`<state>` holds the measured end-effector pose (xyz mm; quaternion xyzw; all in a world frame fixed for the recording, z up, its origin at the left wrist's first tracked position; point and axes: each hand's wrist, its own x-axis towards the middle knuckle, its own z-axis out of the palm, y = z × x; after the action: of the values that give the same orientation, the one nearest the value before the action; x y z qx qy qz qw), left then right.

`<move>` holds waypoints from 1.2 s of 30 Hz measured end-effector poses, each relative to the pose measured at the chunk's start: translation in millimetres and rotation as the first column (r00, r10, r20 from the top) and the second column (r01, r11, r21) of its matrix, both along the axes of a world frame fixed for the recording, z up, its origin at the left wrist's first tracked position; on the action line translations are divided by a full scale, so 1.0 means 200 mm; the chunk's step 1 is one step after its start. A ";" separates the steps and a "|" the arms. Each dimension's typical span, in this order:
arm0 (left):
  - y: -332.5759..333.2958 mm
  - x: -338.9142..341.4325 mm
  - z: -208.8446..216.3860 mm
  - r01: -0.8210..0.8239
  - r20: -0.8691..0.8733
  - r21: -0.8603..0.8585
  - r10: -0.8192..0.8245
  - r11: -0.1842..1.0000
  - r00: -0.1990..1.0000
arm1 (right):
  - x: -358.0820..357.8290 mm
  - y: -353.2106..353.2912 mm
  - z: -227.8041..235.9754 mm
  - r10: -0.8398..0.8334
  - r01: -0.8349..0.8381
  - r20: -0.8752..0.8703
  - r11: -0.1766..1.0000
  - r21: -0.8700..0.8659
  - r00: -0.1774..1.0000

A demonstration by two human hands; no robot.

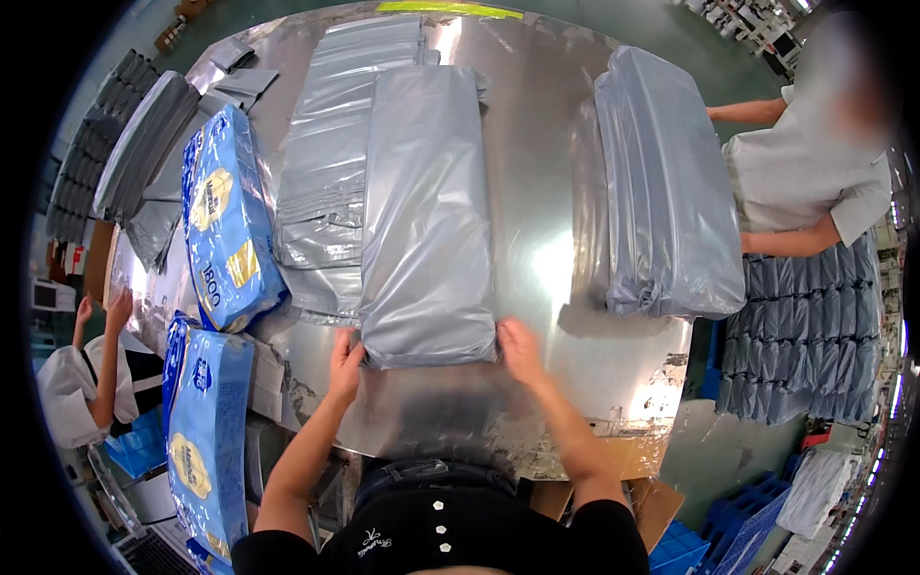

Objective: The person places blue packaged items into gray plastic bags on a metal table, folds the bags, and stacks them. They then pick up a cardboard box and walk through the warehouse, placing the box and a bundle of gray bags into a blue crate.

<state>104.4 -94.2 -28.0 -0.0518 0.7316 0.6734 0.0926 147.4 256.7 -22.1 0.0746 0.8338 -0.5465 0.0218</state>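
Grey package [428, 220], near end between left fingers [344, 339] and right fingers [510, 333]

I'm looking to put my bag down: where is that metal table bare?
Mainly the metal table between the wrapped grey package and the large grey bundle at right; also between package and near edge. It's crowded at left: blue packs, flat grey bags.

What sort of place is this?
Probably a packing area in a warehouse or factory: a metal table holds a grey package and blue plastic packs, with more grey bundles stacked beyond it on the right.
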 end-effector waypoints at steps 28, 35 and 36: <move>0.34 -0.11 0.76 0.239 -0.598 -0.385 -0.438 0.892 0.671 | 0.63 1.87 1.01 -0.704 0.666 0.070 0.629 -0.402 0.707; -1.03 -0.46 0.03 -0.743 -0.426 -0.560 0.641 0.367 0.638 | 0.32 1.76 1.09 -0.239 0.601 -0.552 0.265 0.754 0.798; -1.15 -0.49 -0.04 -0.797 -0.532 -0.548 0.630 0.253 0.566 | 0.23 1.69 1.17 -0.126 0.656 -0.645 0.213 0.724 0.753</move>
<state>5.5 -324.2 -35.8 -0.3419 0.8352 0.2772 -0.3297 192.4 593.7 212.0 0.1601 0.9164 0.0453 -0.3640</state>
